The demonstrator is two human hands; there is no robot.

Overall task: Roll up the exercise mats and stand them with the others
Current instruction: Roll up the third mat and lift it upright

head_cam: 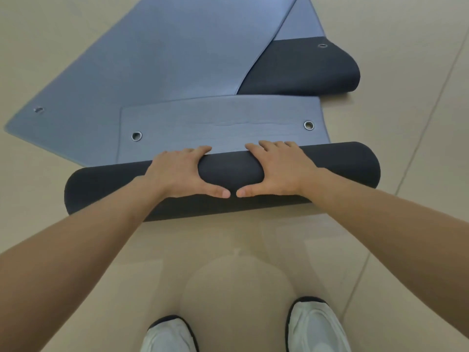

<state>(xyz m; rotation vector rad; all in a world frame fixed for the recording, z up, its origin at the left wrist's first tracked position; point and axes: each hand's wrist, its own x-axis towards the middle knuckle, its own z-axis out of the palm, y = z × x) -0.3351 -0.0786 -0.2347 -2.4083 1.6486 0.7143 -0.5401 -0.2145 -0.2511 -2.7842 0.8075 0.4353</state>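
A blue-grey exercise mat with a dark underside lies on the floor in front of me, mostly rolled into a thick dark roll (101, 191). A short flat end (218, 123) with two metal eyelets still extends beyond the roll. My left hand (177, 174) and my right hand (276, 171) grip the middle of the roll side by side. Their fingers curl over its far side and the thumbs nearly meet on the near side. A second mat (152, 59) lies flat farther back. A third mat (304, 69) at the right has its end folded over, dark side up.
The floor (406, 123) is beige tile with thin joint lines at the right. My two white shoes (170, 336) (317, 326) stand just behind the roll at the bottom edge. The flat mats overlap one another beyond the roll.
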